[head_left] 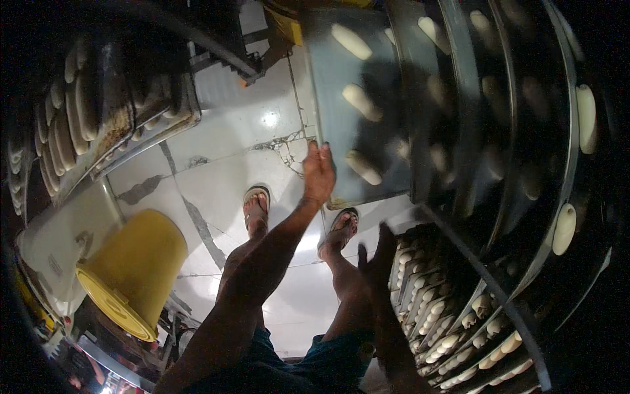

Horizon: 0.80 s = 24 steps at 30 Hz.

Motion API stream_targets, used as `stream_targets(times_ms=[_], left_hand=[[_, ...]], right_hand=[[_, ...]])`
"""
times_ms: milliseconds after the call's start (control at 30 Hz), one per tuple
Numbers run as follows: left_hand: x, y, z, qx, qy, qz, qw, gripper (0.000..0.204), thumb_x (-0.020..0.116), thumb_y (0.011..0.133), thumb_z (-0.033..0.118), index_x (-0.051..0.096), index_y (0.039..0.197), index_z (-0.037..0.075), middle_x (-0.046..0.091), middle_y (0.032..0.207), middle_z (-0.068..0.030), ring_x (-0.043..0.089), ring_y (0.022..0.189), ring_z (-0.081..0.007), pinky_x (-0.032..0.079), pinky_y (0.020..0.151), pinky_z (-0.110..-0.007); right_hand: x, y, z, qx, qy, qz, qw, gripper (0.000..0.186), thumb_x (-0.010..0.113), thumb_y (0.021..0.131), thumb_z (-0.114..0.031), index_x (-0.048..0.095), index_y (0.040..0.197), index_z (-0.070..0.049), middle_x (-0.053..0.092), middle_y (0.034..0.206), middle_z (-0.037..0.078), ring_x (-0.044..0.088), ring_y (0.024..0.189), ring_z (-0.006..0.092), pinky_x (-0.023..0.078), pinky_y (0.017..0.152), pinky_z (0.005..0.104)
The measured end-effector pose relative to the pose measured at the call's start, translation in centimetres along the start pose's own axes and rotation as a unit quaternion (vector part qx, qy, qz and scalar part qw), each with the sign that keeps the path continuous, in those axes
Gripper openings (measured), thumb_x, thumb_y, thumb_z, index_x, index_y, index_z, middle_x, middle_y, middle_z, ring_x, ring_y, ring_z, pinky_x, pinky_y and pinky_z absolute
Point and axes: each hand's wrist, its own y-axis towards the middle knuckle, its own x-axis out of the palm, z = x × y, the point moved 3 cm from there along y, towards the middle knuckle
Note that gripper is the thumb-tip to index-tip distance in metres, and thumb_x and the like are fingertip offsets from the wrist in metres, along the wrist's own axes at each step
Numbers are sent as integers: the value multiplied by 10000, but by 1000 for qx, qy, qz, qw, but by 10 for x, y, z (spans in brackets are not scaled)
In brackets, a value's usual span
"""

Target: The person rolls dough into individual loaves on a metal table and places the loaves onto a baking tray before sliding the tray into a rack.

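Note:
A flat metal baking tray (pixel 387 187) carrying pale, elongated dough pieces (pixel 363 167) reaches out of a tall rack on the right. My left hand (pixel 319 176) is at the tray's left edge near its front corner, fingers stretched out along the rim; whether the thumb goes under it I cannot tell. Lower and to the right, in shadow, my right hand (pixel 378 257) is raised below the tray's front edge, apart from it, with thumb and fingers spread and nothing in them. More trays, blurred and dark, are stacked beyond this one.
A dark rack bar (pixel 489 279) slants across the lower right, by lower trays of dough pieces (pixel 430 315). At left stand another rack with trays of long rolls (pixel 82 111), a white bin (pixel 52 246) and a yellow bucket (pixel 147 262). My sandalled feet rest on cracked white tiles (pixel 216 177).

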Motion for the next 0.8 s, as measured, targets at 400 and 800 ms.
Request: stream_targets(times_ms=[400, 800], left_hand=[[135, -10, -31, -123, -280, -96, 947, 353, 464, 1100, 389, 548, 1085, 46, 653, 911, -127, 636, 796, -230, 529, 692, -363], [189, 19, -18, 155, 22, -56, 986, 258, 590, 990, 116, 504, 1205, 2, 715, 1104, -230, 728, 1016, -368, 575, 817, -443]], right_hand=[[-6, -54, 1, 104, 57, -67, 991, 385, 664, 952, -141, 613, 1307, 2, 703, 1059, 145, 685, 1005, 280, 536, 927, 401], [6, -51, 28, -30, 64, -3, 998, 309, 696, 943, -128, 679, 1227, -8, 724, 902, 97, 700, 856, 202, 561, 837, 352]])
